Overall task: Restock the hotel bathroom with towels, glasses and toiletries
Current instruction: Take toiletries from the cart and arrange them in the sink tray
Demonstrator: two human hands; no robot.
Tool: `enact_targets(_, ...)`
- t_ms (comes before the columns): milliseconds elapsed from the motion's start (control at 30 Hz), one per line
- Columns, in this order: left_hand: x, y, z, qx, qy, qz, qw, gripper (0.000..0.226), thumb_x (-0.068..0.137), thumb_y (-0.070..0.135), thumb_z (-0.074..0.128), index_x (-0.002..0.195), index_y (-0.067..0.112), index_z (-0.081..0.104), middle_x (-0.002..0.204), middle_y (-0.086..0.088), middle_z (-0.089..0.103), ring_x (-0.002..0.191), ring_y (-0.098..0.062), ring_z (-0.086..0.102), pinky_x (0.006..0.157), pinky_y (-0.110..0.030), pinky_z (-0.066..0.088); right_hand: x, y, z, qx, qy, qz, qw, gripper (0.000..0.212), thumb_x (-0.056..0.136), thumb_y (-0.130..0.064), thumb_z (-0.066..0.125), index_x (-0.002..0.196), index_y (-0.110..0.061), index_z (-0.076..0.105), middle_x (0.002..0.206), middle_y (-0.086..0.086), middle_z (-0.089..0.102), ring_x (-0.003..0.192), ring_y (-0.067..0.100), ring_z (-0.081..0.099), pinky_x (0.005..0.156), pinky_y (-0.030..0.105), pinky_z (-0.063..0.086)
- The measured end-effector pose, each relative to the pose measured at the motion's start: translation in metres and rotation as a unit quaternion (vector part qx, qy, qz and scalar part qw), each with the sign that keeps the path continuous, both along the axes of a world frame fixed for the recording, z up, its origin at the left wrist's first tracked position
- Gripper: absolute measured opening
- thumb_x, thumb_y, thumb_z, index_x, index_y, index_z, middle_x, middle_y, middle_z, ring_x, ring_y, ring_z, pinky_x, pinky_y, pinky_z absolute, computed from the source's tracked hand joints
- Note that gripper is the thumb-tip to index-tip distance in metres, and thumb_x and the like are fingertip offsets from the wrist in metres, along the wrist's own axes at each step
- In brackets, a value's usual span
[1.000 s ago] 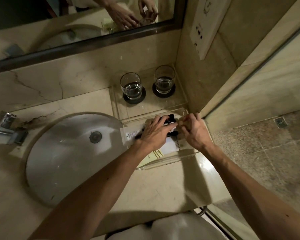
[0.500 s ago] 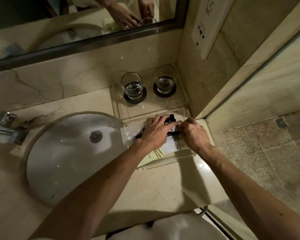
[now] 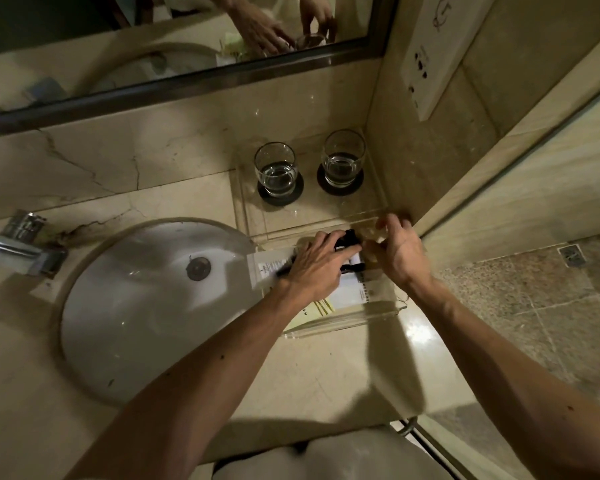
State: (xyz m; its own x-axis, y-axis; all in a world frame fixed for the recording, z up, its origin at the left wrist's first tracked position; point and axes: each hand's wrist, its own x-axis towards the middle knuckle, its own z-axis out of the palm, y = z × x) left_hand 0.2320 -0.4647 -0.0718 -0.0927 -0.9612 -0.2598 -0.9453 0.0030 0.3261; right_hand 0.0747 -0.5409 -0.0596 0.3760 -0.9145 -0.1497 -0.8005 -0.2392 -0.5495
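Two empty glasses (image 3: 276, 168) (image 3: 343, 161) stand on black coasters on a clear tray (image 3: 312, 218) in the back right corner of the counter. In front of it a second clear tray (image 3: 378, 315) holds toiletries: white packets (image 3: 352, 292), a yellow-green packet (image 3: 321, 308) and a black item (image 3: 349, 237). My left hand (image 3: 316, 265) lies over the toiletries and pinches the black item between thumb and fingers. My right hand (image 3: 399, 254) is at that tray's far right corner, fingers and thumb curled round a small pale item (image 3: 371, 235) that I cannot make out.
A white round basin (image 3: 136, 306) with a chrome tap (image 3: 18, 251) fills the counter's left. A framed mirror (image 3: 187, 81) runs along the back wall. A white socket plate (image 3: 426, 64) hangs on the right wall. A glass partition (image 3: 499, 188) edges the tiled floor at the right.
My right hand has moved a little toward the back wall, to the tray's far corner. My left hand has stayed over the toiletries on the black item.
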Motion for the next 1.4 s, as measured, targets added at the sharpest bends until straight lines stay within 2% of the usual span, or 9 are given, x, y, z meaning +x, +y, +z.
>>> enact_targets(133, -0.001, 0.001, 0.001, 0.010, -0.006, 0.002, 1.000, 0.067, 0.095, 0.010, 0.055, 0.153, 0.035, 0.032, 0.159, -0.003, 0.022, 0.139, -0.027, 0.026, 0.111, -0.048, 0.030, -0.006, 0.006, 0.001, -0.033, 0.070, 0.076, 0.994, 0.022, 0.089, -0.026, 0.068, 0.105, -0.011, 0.069, 0.113, 0.014, 0.056, 0.092, 0.035, 0.061, 0.072, 0.038, 0.048)
enact_targets(267, 0.002, 0.004, 0.012, -0.006, 0.040, 0.021, 0.999, 0.073, 0.093, 0.003, 0.055, 0.154, 0.034, 0.030, 0.163, -0.003, 0.014, 0.144, -0.026, 0.026, 0.116, -0.047, 0.029, -0.010, 0.014, -0.001, -0.026, 0.138, 0.133, 0.981, 0.018, 0.096, -0.030, 0.054, 0.107, -0.036, 0.067, 0.125, 0.000, 0.054, 0.094, 0.026, 0.065, 0.079, 0.040, 0.053)
enact_targets(433, 0.048, 0.024, 0.025, -0.107, 0.027, 0.169, 0.979, 0.057, 0.091, 0.016, 0.065, 0.145, 0.023, 0.046, 0.148, -0.008, 0.043, 0.134, -0.024, 0.040, 0.115, -0.044, 0.031, -0.010, 0.020, 0.002, -0.014, 0.141, 0.116, 0.983, 0.027, 0.102, -0.037, 0.043, 0.117, -0.030, 0.065, 0.136, 0.005, 0.052, 0.095, 0.032, 0.067, 0.081, 0.044, 0.054)
enact_targets(567, 0.078, 0.062, 0.030, -0.037, 0.024, 0.311, 0.949, 0.053, 0.093, 0.037, 0.066, 0.140, 0.022, 0.049, 0.141, -0.009, 0.046, 0.129, -0.028, 0.043, 0.098, -0.039, 0.037, -0.008, 0.032, 0.002, -0.037, 0.099, 0.141, 0.984, 0.029, 0.101, -0.035, 0.045, 0.125, -0.029, 0.059, 0.138, 0.011, 0.043, 0.095, 0.030, 0.065, 0.076, 0.042, 0.055)
enact_targets(733, 0.076, 0.077, 0.019, -0.008, 0.181, 0.414, 0.892, 0.044, 0.089, 0.022, 0.073, 0.128, 0.015, 0.054, 0.116, -0.010, 0.061, 0.096, -0.020, 0.061, 0.068, -0.023, 0.048, 0.001, 0.044, 0.001, -0.028, 0.099, 0.242, 0.965, 0.036, 0.100, -0.040, 0.044, 0.135, -0.032, 0.050, 0.124, 0.010, 0.043, 0.103, 0.027, 0.058, 0.076, 0.038, 0.056)
enact_targets(933, 0.061, 0.067, 0.010, -0.037, 0.190, 0.399, 0.896, 0.023, 0.086, 0.013, 0.075, 0.108, 0.012, 0.069, 0.101, -0.005, 0.072, 0.091, -0.018, 0.066, 0.081, -0.034, 0.056, 0.001, 0.047, 0.006, -0.022, 0.117, 0.198, 0.973, 0.036, 0.099, -0.038, 0.048, 0.132, -0.025, 0.051, 0.124, 0.012, 0.045, 0.110, 0.030, 0.055, 0.084, 0.042, 0.051)
enact_targets(1133, 0.062, 0.066, 0.004, -0.034, 0.133, 0.312, 0.940, 0.028, 0.089, 0.010, 0.071, 0.117, 0.009, 0.070, 0.108, -0.009, 0.073, 0.096, -0.020, 0.066, 0.088, -0.033, 0.054, 0.004, 0.055, -0.003, -0.022, 0.110, 0.199, 0.974, 0.037, 0.098, -0.034, 0.053, 0.132, -0.020, 0.051, 0.133, 0.013, 0.045, 0.111, 0.031, 0.058, 0.086, 0.041, 0.053)
enact_targets(1300, 0.063, 0.064, -0.004, -0.035, 0.091, 0.234, 0.967, 0.037, 0.097, 0.014, 0.060, 0.133, 0.013, 0.060, 0.115, -0.006, 0.063, 0.106, -0.018, 0.054, 0.086, -0.025, 0.040, 0.011, 0.064, -0.007, -0.039, 0.070, 0.214, 0.974, 0.039, 0.100, -0.037, 0.047, 0.136, -0.023, 0.049, 0.116, 0.012, 0.048, 0.093, 0.025, 0.058, 0.073, 0.039, 0.057)
enact_targets(1400, 0.062, 0.064, -0.004, -0.023, 0.119, 0.204, 0.971, 0.037, 0.098, 0.012, 0.058, 0.135, 0.013, 0.059, 0.115, -0.006, 0.064, 0.109, -0.019, 0.052, 0.096, -0.033, 0.044, 0.021, 0.064, -0.005, -0.028, 0.085, 0.230, 0.969, 0.044, 0.102, -0.042, 0.038, 0.145, -0.030, 0.038, 0.113, 0.011, 0.047, 0.094, 0.023, 0.056, 0.071, 0.032, 0.050)
